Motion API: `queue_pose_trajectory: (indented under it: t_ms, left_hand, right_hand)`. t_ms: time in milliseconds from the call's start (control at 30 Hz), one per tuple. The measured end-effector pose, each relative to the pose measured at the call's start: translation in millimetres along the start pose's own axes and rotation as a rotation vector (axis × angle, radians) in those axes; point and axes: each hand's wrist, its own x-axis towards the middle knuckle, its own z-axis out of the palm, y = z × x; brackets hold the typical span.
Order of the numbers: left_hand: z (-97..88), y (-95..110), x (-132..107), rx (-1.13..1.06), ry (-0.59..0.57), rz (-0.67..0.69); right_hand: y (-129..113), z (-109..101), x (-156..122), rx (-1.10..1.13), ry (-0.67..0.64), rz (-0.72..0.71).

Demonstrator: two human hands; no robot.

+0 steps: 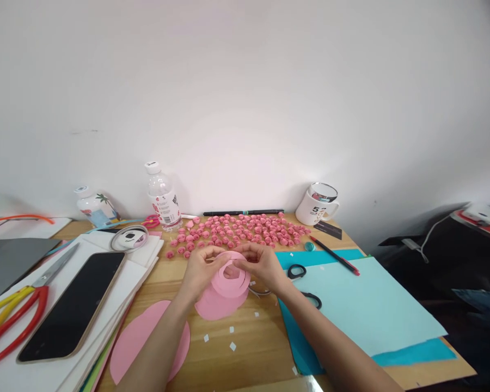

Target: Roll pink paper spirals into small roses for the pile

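A pink paper spiral (233, 289) hangs in loose rings between my two hands above the wooden table. My left hand (201, 268) pinches its upper left edge between thumb and fingers. On the upper right, my right hand (265, 263) pinches the same strip, thumb in front. Below the spiral lies a pink paper disc (218, 311), partly covered by it. More pink paper circles (145, 335) rest at the lower left, overlapped by my left forearm. Just beyond my fingers spreads a crowd of small rolled pink paper roses (253, 231).
Black-handled scissors (297, 271) and a roll of tape lie near my right wrist, beside light blue paper (359, 305). A mug (315, 209) and bottle (163, 201) stand by the wall. At left, a phone (73, 307) and red-yellow scissors (38, 291) sit on stacked paper.
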Motion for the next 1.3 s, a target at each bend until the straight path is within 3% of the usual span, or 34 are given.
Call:
queue_pose_trajectory:
  t_ms: [133, 267, 467, 567, 633, 733, 800, 933, 1100, 1300]
  left_hand:
    - [3.7, -2, 0, -0.021, 0.088, 0.006]
    - [8.1, -5, -1, -0.117, -0.003, -0.013]
    - [11.1, -7, -1, -0.279, -0.032, -0.088]
    - [8.6, -4, -1, -0.338, 0.003, -0.116]
    - [6.4, -3, 0, -0.391, 0.024, -0.165]
    - [4.4, -3, 1, -0.471, 0.027, -0.204]
    - [4.3, -3, 1, -0.503, 0.010, -0.210]
    - [5.2, -1, -1, -0.532, -0.027, -0.215]
    - [3.8, 0, -2, -0.556, -0.044, -0.239]
    - [5.2, -1, -1, -0.535, -0.025, -0.201]
  right_hand:
    - [4, -2, -2, 0.023, 0.057, -0.026]
    - [8, -1, -4, -0.056, 0.098, -0.069]
    - [1, -4, -2, -0.128, -0.003, -0.096]
    - [-18, -23, -9, -0.341, 0.014, -0.158]
    - [-32, -42, -22, -0.659, 0.069, -0.184]
    - [-40, -69, -50, -1.173, 0.038, -0.111]
    - [-36, -82, -68, -1.353, -0.042, -0.052]
    - [-15, -95, -89, -1.456, -0.096, -0.126]
    - [1, -99, -88, -1.553, -0.082, -0.213]
    - [-12, -104, -102, -1.671, -0.149, -0.058]
